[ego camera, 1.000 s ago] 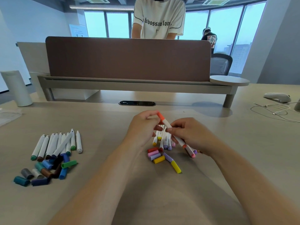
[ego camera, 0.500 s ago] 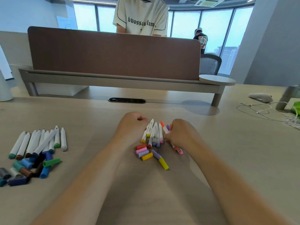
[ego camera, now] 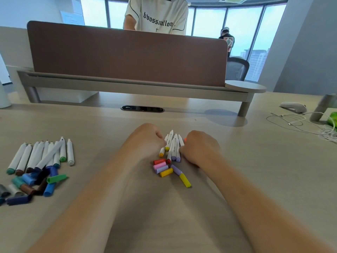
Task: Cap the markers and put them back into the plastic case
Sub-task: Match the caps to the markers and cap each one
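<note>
Several white markers [ego camera: 172, 147] with yellow, red and purple ends lie in a small pile at mid table. Just below them sit loose caps [ego camera: 162, 167] in red, pink, lilac and yellow. My left hand [ego camera: 145, 139] rests curled at the pile's left edge, with nothing visible in it. My right hand [ego camera: 198, 148] is curled at the pile's right edge and grips an orange marker [ego camera: 185, 139], of which only the tip shows. A second row of uncapped markers [ego camera: 42, 156] lies at far left above blue, green and brown caps [ego camera: 36, 183]. No plastic case is in view.
A brown divider panel [ego camera: 127, 57] on a grey rail crosses the desk's far side, with a person [ego camera: 158, 15] standing behind it. A cable port [ego camera: 142, 109] sits ahead of my hands. A white cable [ego camera: 295, 123], a white device [ego camera: 292, 106] and a green object [ego camera: 332, 117] lie at right.
Both hands came down from holding the orange marker in the air to the table. My left hand let go of it and curled; my right hand lowered it beside the pile.
</note>
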`<act>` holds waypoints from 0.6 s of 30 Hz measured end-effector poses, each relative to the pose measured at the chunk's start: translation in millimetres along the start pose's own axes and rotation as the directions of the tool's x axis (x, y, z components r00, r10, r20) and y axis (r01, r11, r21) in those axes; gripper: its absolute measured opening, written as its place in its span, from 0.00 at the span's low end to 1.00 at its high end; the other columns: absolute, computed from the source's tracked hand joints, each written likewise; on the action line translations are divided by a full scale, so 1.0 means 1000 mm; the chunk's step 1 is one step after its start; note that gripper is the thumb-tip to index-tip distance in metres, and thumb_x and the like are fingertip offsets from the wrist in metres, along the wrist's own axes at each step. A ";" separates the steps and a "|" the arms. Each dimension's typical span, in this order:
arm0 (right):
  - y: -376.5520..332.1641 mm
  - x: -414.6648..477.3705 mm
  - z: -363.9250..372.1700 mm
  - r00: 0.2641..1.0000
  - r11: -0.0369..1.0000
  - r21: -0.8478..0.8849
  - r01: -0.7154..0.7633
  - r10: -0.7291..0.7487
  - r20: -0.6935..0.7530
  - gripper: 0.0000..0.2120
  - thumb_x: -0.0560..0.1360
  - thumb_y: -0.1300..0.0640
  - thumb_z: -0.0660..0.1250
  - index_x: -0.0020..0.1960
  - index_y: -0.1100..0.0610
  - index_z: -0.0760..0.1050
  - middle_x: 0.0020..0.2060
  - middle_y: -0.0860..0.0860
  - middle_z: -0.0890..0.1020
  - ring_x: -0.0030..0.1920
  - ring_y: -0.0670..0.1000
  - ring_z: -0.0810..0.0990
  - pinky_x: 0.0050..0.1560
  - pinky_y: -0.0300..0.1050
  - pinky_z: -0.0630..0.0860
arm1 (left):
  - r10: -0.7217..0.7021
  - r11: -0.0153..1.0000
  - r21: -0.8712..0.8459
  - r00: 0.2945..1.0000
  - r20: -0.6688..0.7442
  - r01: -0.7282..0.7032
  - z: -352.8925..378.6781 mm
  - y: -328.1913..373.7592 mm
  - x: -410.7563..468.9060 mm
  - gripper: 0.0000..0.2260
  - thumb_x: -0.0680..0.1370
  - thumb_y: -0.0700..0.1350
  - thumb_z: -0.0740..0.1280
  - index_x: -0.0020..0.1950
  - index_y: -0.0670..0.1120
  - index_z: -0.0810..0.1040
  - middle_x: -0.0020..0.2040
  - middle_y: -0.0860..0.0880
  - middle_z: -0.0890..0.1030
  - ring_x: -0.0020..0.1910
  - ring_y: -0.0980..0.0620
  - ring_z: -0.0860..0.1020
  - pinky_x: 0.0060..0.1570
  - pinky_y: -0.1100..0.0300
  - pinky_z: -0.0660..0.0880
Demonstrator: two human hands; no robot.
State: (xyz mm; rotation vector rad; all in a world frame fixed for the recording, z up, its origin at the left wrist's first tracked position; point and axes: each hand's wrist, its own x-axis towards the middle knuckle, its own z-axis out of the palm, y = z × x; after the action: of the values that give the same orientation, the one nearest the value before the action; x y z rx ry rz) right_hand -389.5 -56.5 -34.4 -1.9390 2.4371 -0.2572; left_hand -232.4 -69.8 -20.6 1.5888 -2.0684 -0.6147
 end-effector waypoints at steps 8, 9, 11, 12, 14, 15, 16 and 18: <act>0.002 0.001 0.000 0.998 0.996 0.067 -0.061 0.061 0.005 0.09 0.74 0.56 0.64 0.36 0.55 0.70 0.31 0.50 0.74 0.32 0.52 0.73 0.34 0.42 0.67 | 0.002 0.967 0.241 0.952 0.305 -0.079 -0.016 -0.004 -0.005 0.09 0.73 0.51 0.74 0.48 0.48 0.82 0.47 0.49 0.82 0.48 0.50 0.79 0.43 0.59 0.73; 0.004 0.002 -0.002 0.996 0.992 0.093 -0.082 0.084 -0.011 0.12 0.75 0.54 0.64 0.34 0.55 0.69 0.31 0.50 0.74 0.30 0.51 0.72 0.32 0.42 0.66 | 0.006 0.960 0.263 0.947 0.322 -0.096 -0.015 -0.003 -0.006 0.09 0.73 0.51 0.74 0.49 0.48 0.82 0.48 0.49 0.82 0.47 0.50 0.78 0.42 0.60 0.73; 0.010 0.003 -0.004 0.992 0.975 0.196 -0.108 0.117 -0.036 0.15 0.76 0.50 0.65 0.34 0.55 0.69 0.30 0.50 0.73 0.30 0.50 0.71 0.31 0.42 0.66 | 0.013 0.946 0.299 0.939 0.344 -0.122 -0.013 -0.002 -0.007 0.08 0.74 0.49 0.73 0.50 0.47 0.82 0.48 0.48 0.81 0.45 0.51 0.76 0.39 0.61 0.70; 0.012 0.002 -0.006 0.991 0.959 0.260 -0.114 0.129 -0.042 0.16 0.76 0.49 0.65 0.34 0.56 0.70 0.29 0.51 0.72 0.29 0.50 0.71 0.30 0.42 0.65 | 0.013 0.941 0.313 0.936 0.351 -0.130 -0.012 -0.001 -0.008 0.08 0.74 0.48 0.73 0.50 0.47 0.82 0.49 0.48 0.81 0.45 0.51 0.76 0.38 0.61 0.70; 0.016 0.002 -0.008 0.987 0.931 0.346 -0.116 0.147 -0.064 0.17 0.75 0.48 0.67 0.33 0.57 0.70 0.28 0.51 0.70 0.28 0.49 0.69 0.29 0.42 0.64 | 0.004 0.930 0.341 0.931 0.366 -0.138 -0.010 0.001 -0.009 0.09 0.75 0.47 0.72 0.52 0.45 0.83 0.51 0.45 0.82 0.45 0.51 0.75 0.38 0.61 0.70; 0.018 0.003 -0.009 0.985 0.923 0.368 -0.113 0.152 -0.078 0.17 0.75 0.49 0.68 0.33 0.57 0.70 0.27 0.51 0.69 0.27 0.49 0.68 0.29 0.42 0.65 | -0.001 0.924 0.356 0.929 0.369 -0.140 -0.009 0.001 -0.009 0.10 0.75 0.47 0.71 0.53 0.44 0.83 0.52 0.44 0.82 0.44 0.50 0.75 0.39 0.61 0.70; 0.020 0.004 -0.010 0.984 0.914 0.390 -0.110 0.156 -0.089 0.17 0.74 0.50 0.68 0.32 0.58 0.70 0.26 0.51 0.68 0.27 0.49 0.67 0.29 0.42 0.65 | -0.003 0.918 0.369 0.930 0.369 -0.144 -0.007 0.002 -0.009 0.10 0.75 0.46 0.71 0.53 0.43 0.83 0.53 0.43 0.82 0.44 0.50 0.74 0.40 0.60 0.70; 0.020 0.004 -0.011 0.986 0.884 0.456 -0.107 0.154 -0.068 0.15 0.72 0.53 0.69 0.32 0.60 0.71 0.26 0.52 0.67 0.28 0.49 0.67 0.30 0.42 0.65 | -0.002 0.908 0.390 0.931 0.364 -0.150 -0.006 0.002 -0.009 0.11 0.74 0.45 0.71 0.53 0.42 0.83 0.54 0.42 0.82 0.43 0.50 0.73 0.41 0.59 0.70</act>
State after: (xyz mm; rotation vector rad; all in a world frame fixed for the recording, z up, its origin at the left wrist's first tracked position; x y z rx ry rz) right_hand -411.4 -54.9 -26.0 -1.5879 2.2797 -0.8534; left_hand -228.4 -61.1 -15.6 1.7053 -2.6636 -0.4864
